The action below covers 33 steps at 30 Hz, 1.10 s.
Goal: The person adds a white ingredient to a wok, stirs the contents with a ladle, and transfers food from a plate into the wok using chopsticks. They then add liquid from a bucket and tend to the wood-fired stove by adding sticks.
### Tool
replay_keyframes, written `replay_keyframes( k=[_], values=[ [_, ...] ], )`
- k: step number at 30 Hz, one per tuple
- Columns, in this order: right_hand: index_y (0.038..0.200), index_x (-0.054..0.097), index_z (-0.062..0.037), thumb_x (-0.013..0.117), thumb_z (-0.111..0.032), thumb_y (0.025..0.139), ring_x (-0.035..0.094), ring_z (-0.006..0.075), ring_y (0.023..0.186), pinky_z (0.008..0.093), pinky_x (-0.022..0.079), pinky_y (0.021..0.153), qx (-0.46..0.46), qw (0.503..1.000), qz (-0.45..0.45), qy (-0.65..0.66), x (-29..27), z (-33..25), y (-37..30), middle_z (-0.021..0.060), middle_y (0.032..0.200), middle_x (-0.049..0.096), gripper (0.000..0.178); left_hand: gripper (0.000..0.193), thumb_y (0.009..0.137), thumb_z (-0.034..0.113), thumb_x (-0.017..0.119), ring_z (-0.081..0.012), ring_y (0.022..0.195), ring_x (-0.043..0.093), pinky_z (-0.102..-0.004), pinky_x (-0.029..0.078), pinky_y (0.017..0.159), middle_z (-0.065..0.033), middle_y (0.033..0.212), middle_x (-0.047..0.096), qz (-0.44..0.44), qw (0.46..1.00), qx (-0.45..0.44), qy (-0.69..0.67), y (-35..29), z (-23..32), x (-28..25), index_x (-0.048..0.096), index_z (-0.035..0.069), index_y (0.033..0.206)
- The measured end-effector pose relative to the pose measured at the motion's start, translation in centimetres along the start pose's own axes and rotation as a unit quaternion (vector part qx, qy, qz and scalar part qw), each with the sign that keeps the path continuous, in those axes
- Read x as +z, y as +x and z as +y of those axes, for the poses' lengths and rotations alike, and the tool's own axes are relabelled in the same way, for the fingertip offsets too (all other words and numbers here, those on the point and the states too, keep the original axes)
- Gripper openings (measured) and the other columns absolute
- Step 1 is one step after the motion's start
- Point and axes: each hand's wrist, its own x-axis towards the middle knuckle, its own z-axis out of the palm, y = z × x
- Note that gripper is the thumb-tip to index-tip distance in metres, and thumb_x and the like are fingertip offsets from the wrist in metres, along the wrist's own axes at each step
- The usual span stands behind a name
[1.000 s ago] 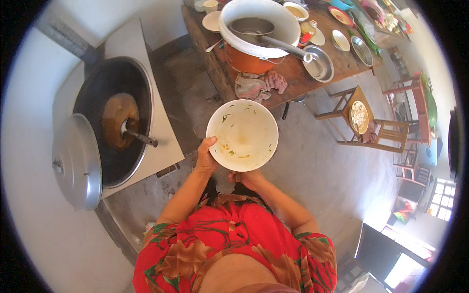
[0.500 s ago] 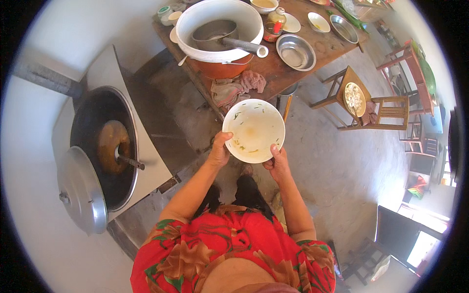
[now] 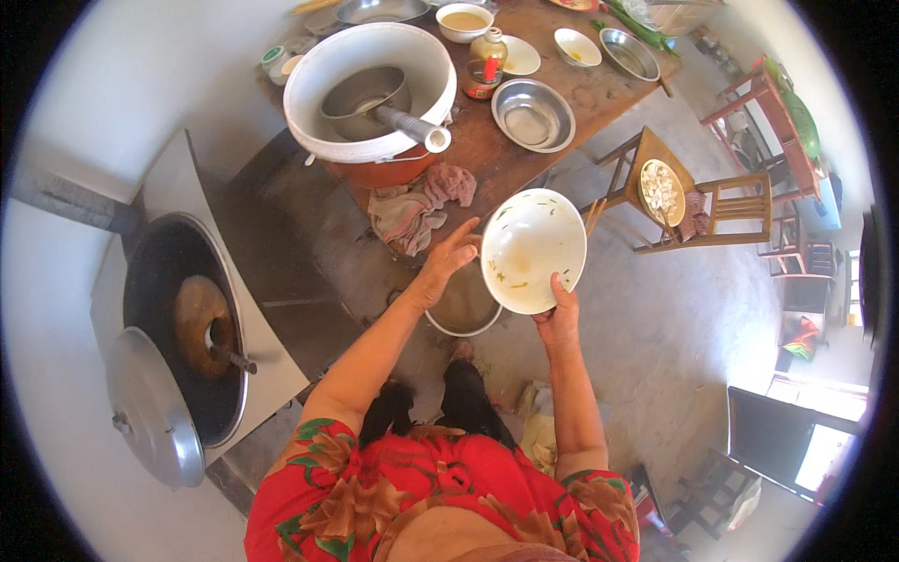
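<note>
Crowded brown worktop (image 3: 596,89) over a grey floor (image 3: 674,318) — right grip (image 3: 559,317) pinching the white bowl (image 3: 534,251), left grip (image 3: 444,270) spread beside it — contact unclear.

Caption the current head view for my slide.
Near a wooden table, the right hand grips a food-flecked white bowl, the open left hand beside it.

Hands (image 3: 445,273) (image 3: 560,317) two. White bowls (image 3: 536,245) (image 3: 463,37) (image 3: 574,40) three: one in the right hand, two beyond. Left of the hands: wok (image 3: 154,290) one, big lid (image 3: 150,403) one, ladle (image 3: 232,358) one. Beyond the hands: white tub (image 3: 304,94) one, dipper (image 3: 365,99) one, steel basins (image 3: 534,114) (image 3: 629,53) (image 3: 382,10) three, bottle (image 3: 488,45) one. Right of the hands: heaped plate (image 3: 644,187) one.
</note>
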Motion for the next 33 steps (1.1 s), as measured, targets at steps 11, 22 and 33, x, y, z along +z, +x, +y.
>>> replay_keyframes(
  k=[11,22,33],
  values=[
    [0.107,0.046,-0.0076,0.052,-0.025,0.088,0.03,0.0065,0.041,0.0208,0.022,0.036,-0.117,0.992,0.042,0.017,-6.0,-10.9,10.9,0.0031,0.075,0.054,0.026,0.061,0.074,0.038,0.064,-0.0277,0.133,0.017,-0.0556,0.015,0.103,-0.0108,0.14,0.027,0.056,0.6,0.131,0.788,10.7,-4.4,-5.9,0.043,0.016,0.128],
    [0.096,0.049,-0.0104,0.053,-0.02,0.087,0.031,0.0077,0.044,0.0222,0.022,0.038,-0.152,0.978,0.13,0.067,-8.4,-16.9,28.8,0.0,0.067,0.049,0.014,0.059,0.073,0.043,0.056,-0.0274,0.133,0.017,-0.0627,0.011,0.1,-0.0083,0.143,0.024,0.033,0.587,0.085,0.804,13.3,-5.2,-6.7,0.045,0.022,0.127],
    [0.095,0.05,-0.0118,0.052,-0.02,0.088,0.031,0.0089,0.044,0.023,0.022,0.039,-0.101,0.986,0.105,0.084,-5.3,-17.0,42.0,-0.0004,0.066,0.046,0.011,0.06,0.071,0.045,0.058,-0.0277,0.13,0.022,-0.0648,0.014,0.098,-0.0085,0.139,0.029,0.029,0.59,0.076,0.804,14.0,-5.3,-7.2,0.046,0.024,0.125]
  ],
)
